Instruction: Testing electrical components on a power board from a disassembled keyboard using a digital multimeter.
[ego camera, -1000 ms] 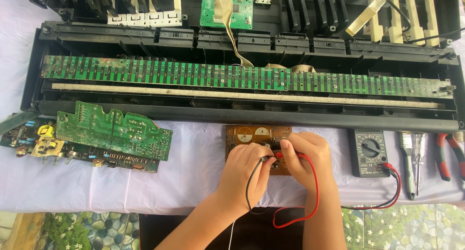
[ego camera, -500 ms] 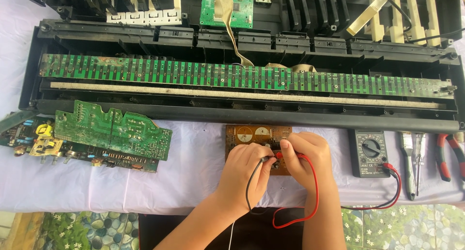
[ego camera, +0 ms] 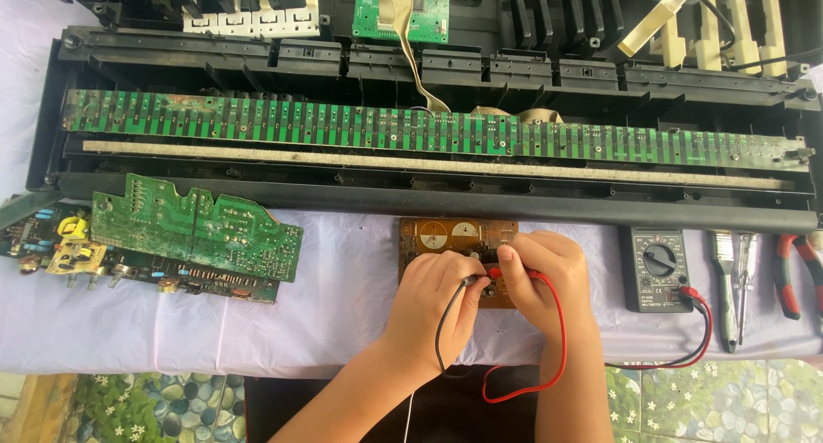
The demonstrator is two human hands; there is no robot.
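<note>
A small brown circuit board (ego camera: 450, 235) lies on the white cloth near the table's front edge. My left hand (ego camera: 433, 301) grips a black test probe (ego camera: 467, 281) whose black lead loops down past my wrist. My right hand (ego camera: 544, 276) grips a red test probe (ego camera: 495, 272) with a red lead (ego camera: 561, 340). Both probe tips rest on the lower middle of the brown board, close together. My hands cover the board's lower half.
A dark multimeter (ego camera: 657, 270) sits right of the board, then a brush (ego camera: 724, 271), a screwdriver (ego camera: 744, 271) and red-handled pliers (ego camera: 793, 271). Green circuit boards (ego camera: 193, 229) lie at left. An opened black keyboard chassis with a long green contact board (ego camera: 411, 127) spans the back.
</note>
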